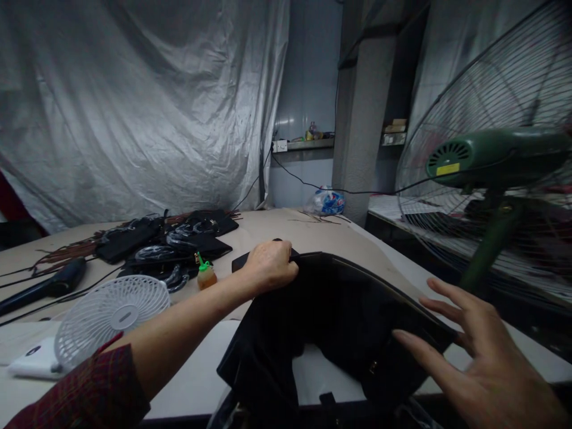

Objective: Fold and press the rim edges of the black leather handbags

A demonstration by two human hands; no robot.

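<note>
A black bag stands in front of me at the table's near edge, its upper rim bowed into a wide curve. My left hand is closed in a fist over the rim's far left corner, gripping it. At the bag's right end my right hand is open, thumb and fingers spread to either side of the rim; whether it touches the rim is hard to tell. Small metal fittings show on the dark material. The lower part of the bag runs out of view, with some clear plastic beside it.
Left of my arm are a white desk fan, a glue bottle with a green tip and a black handheld tool. Behind them lie several black bag pieces. A large green-motored fan stands at right, with a plastic bag farther back.
</note>
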